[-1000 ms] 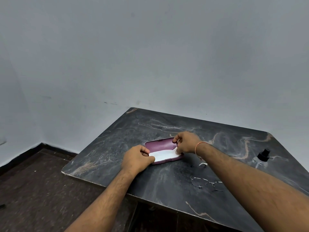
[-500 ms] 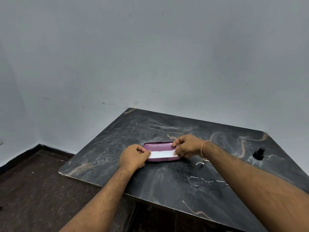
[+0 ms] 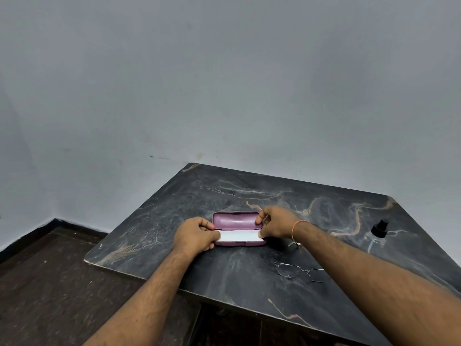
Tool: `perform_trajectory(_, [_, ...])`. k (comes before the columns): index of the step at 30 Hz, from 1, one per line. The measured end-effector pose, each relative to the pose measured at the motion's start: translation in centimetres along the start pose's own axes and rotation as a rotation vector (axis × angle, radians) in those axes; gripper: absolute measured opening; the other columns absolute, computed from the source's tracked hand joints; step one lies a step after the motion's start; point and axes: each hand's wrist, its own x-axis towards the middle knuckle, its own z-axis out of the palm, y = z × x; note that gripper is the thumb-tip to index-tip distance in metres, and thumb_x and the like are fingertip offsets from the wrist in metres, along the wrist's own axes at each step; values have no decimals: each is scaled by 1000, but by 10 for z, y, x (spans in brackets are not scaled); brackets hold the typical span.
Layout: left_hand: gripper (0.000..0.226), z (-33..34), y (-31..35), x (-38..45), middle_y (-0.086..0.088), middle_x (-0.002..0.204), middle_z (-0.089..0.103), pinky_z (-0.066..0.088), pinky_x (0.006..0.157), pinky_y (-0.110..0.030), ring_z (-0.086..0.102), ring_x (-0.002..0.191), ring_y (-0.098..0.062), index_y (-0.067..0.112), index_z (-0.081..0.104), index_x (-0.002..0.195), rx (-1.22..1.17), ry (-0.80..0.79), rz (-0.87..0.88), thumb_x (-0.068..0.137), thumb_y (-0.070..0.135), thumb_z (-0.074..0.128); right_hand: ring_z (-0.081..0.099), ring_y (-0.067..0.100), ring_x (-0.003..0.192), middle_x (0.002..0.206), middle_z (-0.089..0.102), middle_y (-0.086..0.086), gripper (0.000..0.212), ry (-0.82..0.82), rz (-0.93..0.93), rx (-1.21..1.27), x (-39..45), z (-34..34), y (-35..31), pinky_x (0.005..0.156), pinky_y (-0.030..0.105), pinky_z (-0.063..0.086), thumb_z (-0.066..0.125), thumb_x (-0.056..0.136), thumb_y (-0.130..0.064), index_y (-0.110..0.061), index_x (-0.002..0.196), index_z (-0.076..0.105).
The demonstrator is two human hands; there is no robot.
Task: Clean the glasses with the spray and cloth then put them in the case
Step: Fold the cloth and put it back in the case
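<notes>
Left hand (image 3: 197, 237) and right hand (image 3: 275, 224) grip opposite ends of the open case (image 3: 235, 221), fingers curled on its edges; its long axis runs left to right. A white cloth (image 3: 239, 236) lies inside. The glasses (image 3: 298, 270) rest on the worktop (image 3: 249, 191) nearer than the case, toward the right hand; the spray (image 3: 378, 232) stands farther right.

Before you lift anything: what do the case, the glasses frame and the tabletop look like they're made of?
Case: purple hard shell, probably plastic or leatherette; it holds its shape open, with a faint sheen inside.
Glasses: thin wire frame, likely metal, with clear lenses.
Table: dark slab with pale veins, marble or a marble-look laminate; the pale edge hints at laminate.
</notes>
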Motion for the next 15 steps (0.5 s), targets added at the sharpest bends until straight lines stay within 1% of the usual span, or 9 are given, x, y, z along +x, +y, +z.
perform_trajectory(3, [18, 0, -1, -1, -2, 61, 77, 64, 64, -33, 73, 57, -14, 15, 76, 91, -6, -4, 7, 79, 8, 87, 61, 12, 77, 82, 64, -9, 32, -10, -1, 22, -1, 0, 0, 64, 20, 46, 90, 74, -12, -27, 98, 75])
perform_trajectory(6, [18, -1, -2, -2, -3, 64, 79, 65, 66, -35, 74, 58, -15, 16, 76, 91, -12, -10, 24, 80, 9, 89, 63, 14, 80, 85, 67, -7, 33, -26, 5, 35, -4, -2, 1, 73, 23, 51, 89, 75, -11, -25, 102, 76])
perform_trajectory(8, [18, -2, -2, -4, -2, 65, 79, 64, 63, -34, 74, 58, -15, 16, 76, 91, -13, -17, 36, 80, 10, 90, 65, 15, 84, 87, 68, -6, 32, -29, -2, 42, -9, -4, 1, 77, 24, 52, 88, 77, -12, -24, 104, 76])
perform_trajectory(11, [21, -5, -1, -7, -2, 67, 79, 59, 57, -27, 73, 57, -12, 13, 77, 93, -23, -34, 51, 80, 12, 93, 66, 13, 89, 95, 71, -9, 25, -9, -46, -24, -23, -13, 0, 77, 22, 50, 81, 84, -26, -29, 109, 75])
perform_trajectory(13, [23, -6, 0, -9, -4, 69, 80, 58, 56, -25, 73, 57, -12, 12, 77, 94, -31, -40, 52, 80, 14, 95, 70, 13, 95, 104, 76, -9, 25, -1, -99, -127, -36, -21, 0, 86, 25, 54, 76, 88, -38, -34, 112, 73])
perform_trajectory(15, [24, -7, 1, -11, -5, 71, 82, 60, 58, -27, 74, 58, -13, 14, 78, 94, -21, -46, 52, 80, 18, 96, 72, 14, 98, 110, 79, -9, 25, 33, -135, -180, -51, -30, 3, 92, 30, 57, 71, 91, -44, -36, 115, 72])
